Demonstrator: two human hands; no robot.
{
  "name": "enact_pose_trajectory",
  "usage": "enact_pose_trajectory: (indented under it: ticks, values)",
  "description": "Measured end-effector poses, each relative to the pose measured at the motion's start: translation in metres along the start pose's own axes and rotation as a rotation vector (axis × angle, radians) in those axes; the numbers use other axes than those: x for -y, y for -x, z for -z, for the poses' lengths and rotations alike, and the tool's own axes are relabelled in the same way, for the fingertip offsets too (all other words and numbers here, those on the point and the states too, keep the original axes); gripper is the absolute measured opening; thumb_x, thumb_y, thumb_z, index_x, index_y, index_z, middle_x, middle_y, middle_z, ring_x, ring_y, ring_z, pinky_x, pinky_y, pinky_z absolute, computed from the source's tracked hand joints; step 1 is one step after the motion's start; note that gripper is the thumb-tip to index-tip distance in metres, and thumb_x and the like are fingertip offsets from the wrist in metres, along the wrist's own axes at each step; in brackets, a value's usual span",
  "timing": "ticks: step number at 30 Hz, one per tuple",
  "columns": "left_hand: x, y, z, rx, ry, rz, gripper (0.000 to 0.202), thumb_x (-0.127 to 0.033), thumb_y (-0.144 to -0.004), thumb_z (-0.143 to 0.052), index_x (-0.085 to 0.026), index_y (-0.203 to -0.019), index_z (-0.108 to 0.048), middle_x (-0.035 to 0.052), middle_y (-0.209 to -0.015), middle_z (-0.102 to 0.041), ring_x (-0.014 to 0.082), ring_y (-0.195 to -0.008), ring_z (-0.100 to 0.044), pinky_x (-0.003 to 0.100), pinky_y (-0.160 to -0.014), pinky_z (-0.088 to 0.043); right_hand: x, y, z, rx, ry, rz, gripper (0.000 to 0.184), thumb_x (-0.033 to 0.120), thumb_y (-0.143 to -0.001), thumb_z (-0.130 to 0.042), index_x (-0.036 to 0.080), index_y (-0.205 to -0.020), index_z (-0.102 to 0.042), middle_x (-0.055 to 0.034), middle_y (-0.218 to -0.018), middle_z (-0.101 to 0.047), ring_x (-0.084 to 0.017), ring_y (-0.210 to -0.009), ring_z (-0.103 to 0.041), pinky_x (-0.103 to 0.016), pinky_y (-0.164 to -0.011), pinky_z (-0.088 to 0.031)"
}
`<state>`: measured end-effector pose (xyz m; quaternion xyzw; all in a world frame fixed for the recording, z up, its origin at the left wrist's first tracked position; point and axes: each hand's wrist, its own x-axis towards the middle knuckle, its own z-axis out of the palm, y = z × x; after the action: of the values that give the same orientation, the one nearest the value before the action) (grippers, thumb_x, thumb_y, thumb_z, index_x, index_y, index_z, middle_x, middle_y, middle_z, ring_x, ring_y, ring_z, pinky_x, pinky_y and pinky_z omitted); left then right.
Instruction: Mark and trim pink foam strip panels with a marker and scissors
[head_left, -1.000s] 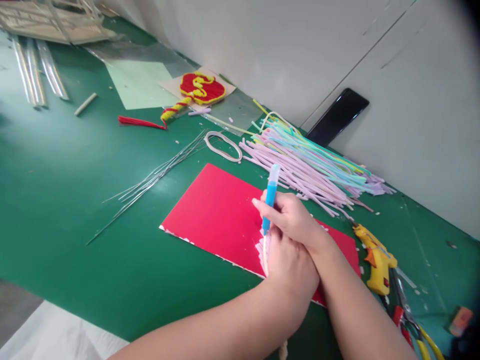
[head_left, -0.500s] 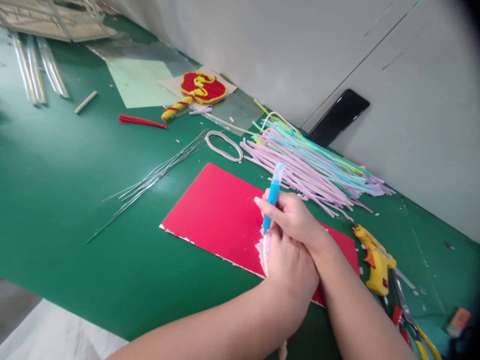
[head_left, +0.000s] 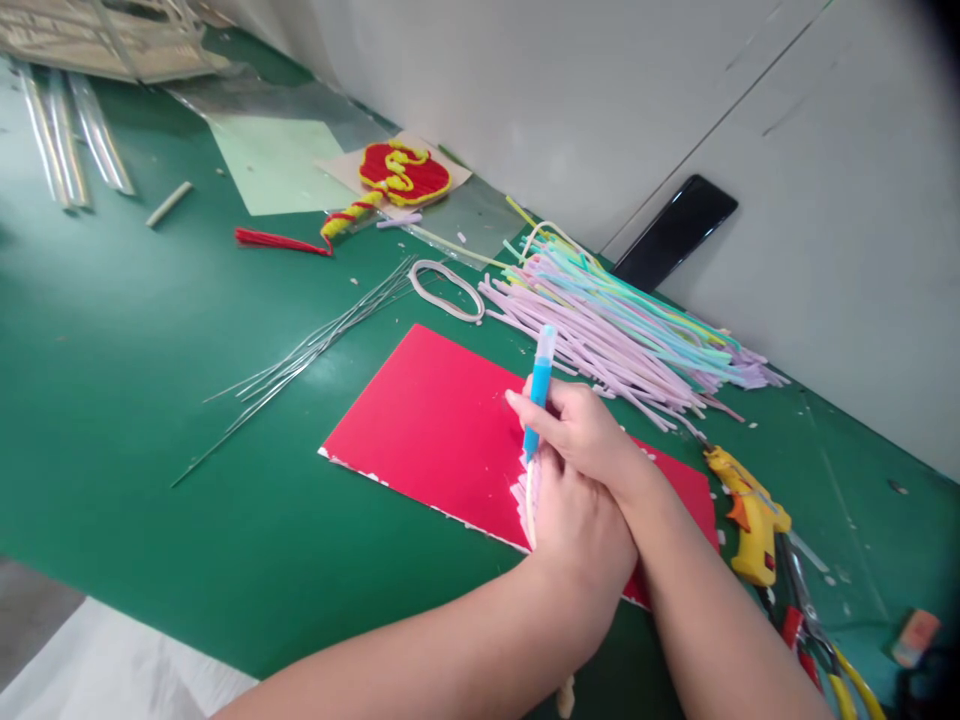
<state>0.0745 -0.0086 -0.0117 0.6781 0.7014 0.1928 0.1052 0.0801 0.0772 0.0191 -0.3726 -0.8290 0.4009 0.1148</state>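
Observation:
My right hand (head_left: pixel 589 430) grips a slim blue pen-shaped tool (head_left: pixel 538 400) with a clear upper end. The tool stands almost upright, its lower tip against a lilac pipe-cleaner piece (head_left: pixel 531 500) with a pale edge. Curled around that piece is my left hand (head_left: pixel 581 515), resting over the red board (head_left: pixel 435 430). The right wrist crosses over the left hand, and most of the left fingertips are hidden. The board has chipped white edges and lies flat under both hands.
Behind the board lies a heap of pastel pipe cleaners (head_left: pixel 600 320), near a black phone (head_left: pixel 679 230). Thin wires (head_left: pixel 315 345) and a red-yellow fan-shaped craft (head_left: pixel 405 175) are farther left. At right are a yellow glue gun (head_left: pixel 754 515) and pliers (head_left: pixel 814 620).
The blue tool's clear upper end has shifted slightly left, and its tip sits a little higher. Both hands keep nearly the same position and grip.

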Motion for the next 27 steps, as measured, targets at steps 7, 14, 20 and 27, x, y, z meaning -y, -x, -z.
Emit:
enact_pose_trajectory:
  ticks: [7,14,20,27]
  values:
    - [-0.0019,-0.0021,-0.0018,0.02,0.016,0.022,0.051,-0.027,-0.095,-0.041,-0.013,-0.144,-0.043,0.0115,-0.143,-0.052,0.0323,-0.132,-0.044,0.048,-0.11,-0.036,-0.0011,0.0005,0.0007,-0.09,-0.105,0.038,0.037,0.051,-0.088,-0.055,0.021,-0.067,-0.048,0.004,-0.058,-0.048,-0.012,-0.055,-0.046,-0.026,-0.057,-0.039]
    - [-0.0007,-0.001,0.0019,-0.003,0.004,0.025,0.052,-0.031,-0.096,-0.039,-0.013,-0.145,-0.041,0.0109,-0.145,-0.05,0.0314,-0.138,-0.037,0.049,-0.114,-0.031,0.0005,-0.0007,0.0015,-0.231,0.059,0.055,0.04,0.05,-0.089,-0.055,0.021,-0.062,-0.048,0.0028,-0.055,-0.051,-0.012,-0.052,-0.047,-0.027,-0.055,-0.038]
    - [-0.0014,-0.0011,0.0053,0.011,-0.012,0.025,0.054,-0.036,-0.098,-0.033,-0.014,-0.147,-0.038,0.0091,-0.15,-0.043,0.0321,-0.144,-0.026,0.054,-0.12,-0.016,-0.0043,-0.005,0.0051,-0.631,0.027,0.039,0.035,0.048,-0.09,-0.054,0.02,-0.068,-0.055,0.0007,-0.057,-0.058,-0.013,-0.053,-0.055,-0.026,-0.056,-0.043]
    - [-0.0017,-0.0015,0.0023,0.019,-0.046,0.039,0.059,-0.041,-0.097,-0.032,-0.013,-0.15,-0.031,0.01,-0.152,-0.041,0.0314,-0.144,-0.026,0.049,-0.12,-0.018,-0.0043,-0.0058,0.0017,-0.425,-0.022,0.077,0.037,0.045,-0.091,-0.054,0.02,-0.065,-0.053,0.0033,-0.054,-0.053,-0.01,-0.05,-0.051,-0.024,-0.055,-0.041]
